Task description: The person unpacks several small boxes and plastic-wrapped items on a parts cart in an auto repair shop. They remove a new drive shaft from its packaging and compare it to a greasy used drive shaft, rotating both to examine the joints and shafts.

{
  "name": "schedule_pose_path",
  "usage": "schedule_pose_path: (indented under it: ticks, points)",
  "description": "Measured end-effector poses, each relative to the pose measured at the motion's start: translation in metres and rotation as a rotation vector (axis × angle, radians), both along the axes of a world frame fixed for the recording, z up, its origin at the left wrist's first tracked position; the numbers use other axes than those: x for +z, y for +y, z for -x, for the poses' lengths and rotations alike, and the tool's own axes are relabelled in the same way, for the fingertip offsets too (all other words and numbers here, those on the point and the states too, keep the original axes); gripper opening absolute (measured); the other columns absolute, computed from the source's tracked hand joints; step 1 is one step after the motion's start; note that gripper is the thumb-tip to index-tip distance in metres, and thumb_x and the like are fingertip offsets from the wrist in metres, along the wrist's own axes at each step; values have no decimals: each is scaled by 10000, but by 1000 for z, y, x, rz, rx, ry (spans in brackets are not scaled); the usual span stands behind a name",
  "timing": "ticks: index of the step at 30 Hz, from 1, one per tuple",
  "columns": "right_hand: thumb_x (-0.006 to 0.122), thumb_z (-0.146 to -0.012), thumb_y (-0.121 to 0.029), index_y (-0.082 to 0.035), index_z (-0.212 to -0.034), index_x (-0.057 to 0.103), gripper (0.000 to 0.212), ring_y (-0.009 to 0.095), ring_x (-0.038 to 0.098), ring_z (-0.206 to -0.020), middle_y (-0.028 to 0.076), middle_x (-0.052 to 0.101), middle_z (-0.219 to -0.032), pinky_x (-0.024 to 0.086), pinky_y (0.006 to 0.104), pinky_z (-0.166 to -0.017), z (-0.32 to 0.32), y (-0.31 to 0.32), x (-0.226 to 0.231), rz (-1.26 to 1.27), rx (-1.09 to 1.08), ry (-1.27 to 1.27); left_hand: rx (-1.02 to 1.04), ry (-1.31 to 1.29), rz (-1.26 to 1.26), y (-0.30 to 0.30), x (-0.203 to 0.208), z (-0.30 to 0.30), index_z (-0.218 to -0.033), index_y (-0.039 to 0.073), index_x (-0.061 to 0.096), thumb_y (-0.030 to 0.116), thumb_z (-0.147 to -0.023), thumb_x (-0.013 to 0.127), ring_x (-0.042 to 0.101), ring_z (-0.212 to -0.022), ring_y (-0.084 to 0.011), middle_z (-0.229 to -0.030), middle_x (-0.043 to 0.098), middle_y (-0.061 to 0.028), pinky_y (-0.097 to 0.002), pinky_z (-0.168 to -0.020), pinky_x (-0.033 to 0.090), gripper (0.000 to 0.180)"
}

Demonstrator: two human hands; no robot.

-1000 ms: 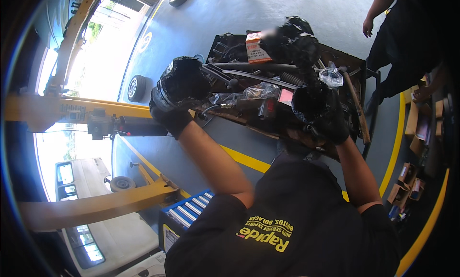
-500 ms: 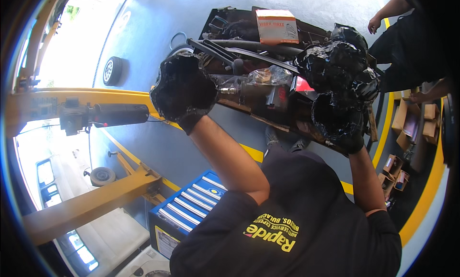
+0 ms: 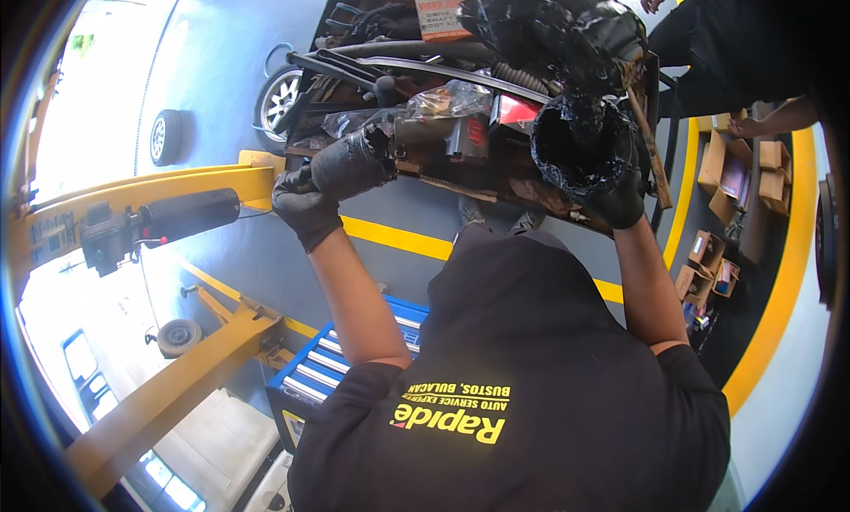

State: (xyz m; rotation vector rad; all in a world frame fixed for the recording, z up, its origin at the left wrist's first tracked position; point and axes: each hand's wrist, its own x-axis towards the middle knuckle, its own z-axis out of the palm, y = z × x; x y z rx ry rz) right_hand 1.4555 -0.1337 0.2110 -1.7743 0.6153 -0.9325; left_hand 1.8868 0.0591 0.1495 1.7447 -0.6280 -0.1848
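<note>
My left hand [image 3: 305,209], in a black glove, is closed around the base of a dark cylindrical container [image 3: 350,165]. This container lies tilted, its ragged, smeared rim toward the right. On the right, my gloved right hand [image 3: 627,198] grips a second round container [image 3: 575,186], whose open mouth faces up and is coated with shiny black grease. A glossy, crumpled black mass [image 3: 562,43] rises from that mouth in a thick strand. Whether it is grease alone or a greasy plastic bag, I cannot tell. The fingers of my right hand are partly hidden behind the container.
Beyond my hands stands a cart [image 3: 522,192] heaped with used car parts, clear plastic and an orange-and-white carton [image 3: 438,12]. Another person [image 3: 717,52] stands at the far right, near small cardboard boxes [image 3: 730,171]. A yellow lift arm [image 3: 177,379] and blue tool cabinet [image 3: 310,375] are at left.
My left hand has moved down and left, turning its container from mouth-on to side-on. The right container has shifted up and left, and the black mass now stretches above its mouth.
</note>
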Motion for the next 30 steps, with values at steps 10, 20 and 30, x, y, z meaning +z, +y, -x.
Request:
schedule_pose_path:
  ticks: [10, 20, 30]
  points:
    - [938, -805, -85, -54, -1562, 444, 905, 273, 666, -1314, 158, 624, -1479, 578, 450, -1112, 6, -3, -4, 83, -45, 121, -101, 511, 212, -31, -26, 41, -1042, -57, 748, 30, -890, 676, 741, -921, -263, -1036, 763, -151, -382, -853, 636, 189]
    - [925, -821, -116, -30, -1606, 381, 960, 297, 641, -1354, 172, 606, -1491, 553, 445, -1146, 31, -7, -35, -80, -102, -93, -297, 591, 255, -69, -14, 114, -938, 45, 628, 161, -1023, 571, 587, -646, -109, -759, 600, 9, -296, -642, 529, 155]
    - [855, -931, -192, -25, -1486, 537, 661, 139, 676, -1043, 81, 699, -1277, 568, 308, -874, 23, -18, -9, -101, -31, -421, -217, 1265, 453, -79, -36, 164, -953, 38, 643, 161, -1094, 490, 642, -708, -150, -782, 636, -8, -352, -746, 610, 242]
